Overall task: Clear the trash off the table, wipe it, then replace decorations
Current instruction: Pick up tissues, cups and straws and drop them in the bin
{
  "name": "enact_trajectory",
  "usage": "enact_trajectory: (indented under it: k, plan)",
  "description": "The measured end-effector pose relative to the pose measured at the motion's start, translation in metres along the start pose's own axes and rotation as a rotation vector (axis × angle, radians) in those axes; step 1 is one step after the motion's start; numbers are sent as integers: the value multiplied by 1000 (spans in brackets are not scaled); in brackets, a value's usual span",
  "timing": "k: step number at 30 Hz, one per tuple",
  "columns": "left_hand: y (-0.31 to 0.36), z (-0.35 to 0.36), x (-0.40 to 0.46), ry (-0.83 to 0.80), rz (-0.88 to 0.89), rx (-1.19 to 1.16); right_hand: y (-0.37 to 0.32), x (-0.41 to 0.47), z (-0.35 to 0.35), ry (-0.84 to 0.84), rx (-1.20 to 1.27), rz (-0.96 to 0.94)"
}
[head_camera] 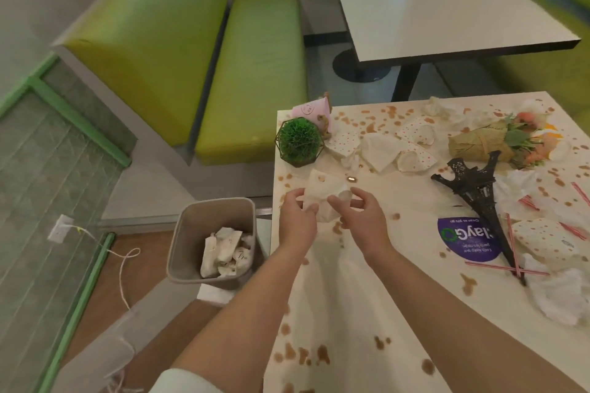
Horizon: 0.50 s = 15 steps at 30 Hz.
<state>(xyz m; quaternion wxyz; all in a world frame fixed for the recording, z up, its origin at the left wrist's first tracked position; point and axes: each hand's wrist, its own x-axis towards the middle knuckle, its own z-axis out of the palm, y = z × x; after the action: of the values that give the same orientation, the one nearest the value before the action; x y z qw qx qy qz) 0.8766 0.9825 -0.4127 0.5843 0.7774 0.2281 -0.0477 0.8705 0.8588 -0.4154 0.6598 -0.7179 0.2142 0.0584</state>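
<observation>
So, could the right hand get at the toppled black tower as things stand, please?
Probably not straight away: the right hand and left hand both grip a crumpled napkin. Otherwise nothing lies between it and the black tower.

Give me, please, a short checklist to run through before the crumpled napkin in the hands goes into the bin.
1. Napkin held: the left hand and right hand both pinch the crumpled napkin. Ok.
2. Bin in reach: the trash bin stands on the floor beside the table's left edge, close to the left hand. Ok.
3. Room in the bin: paper already lies in it, well below the rim. Ok.
4. Decorations out of the way: the green ball plant sits just beyond the napkin, not touching it. Ok.
5. Napkin dry or dripping: cannot tell.
6. Table ready for wiping: brown stains, cups and straws remain. Not ok.
</observation>
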Motion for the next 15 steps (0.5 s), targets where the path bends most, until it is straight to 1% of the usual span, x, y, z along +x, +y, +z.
enact_trajectory:
  k: [6,9,12,15]
  plan:
    - [-30,-79,4,85,-7,5,2,-29,72,-93,-151,-81]
    - [-47,-115,5,115,-21,16,-3,-43,104,-100,-189,-125]
    - [-62,-149,9,182,-86,97,-5,-51,135,-111,-225,-178]
    - [-74,-176,12,235,-96,184,-9,-54,162,-136,-281,-208]
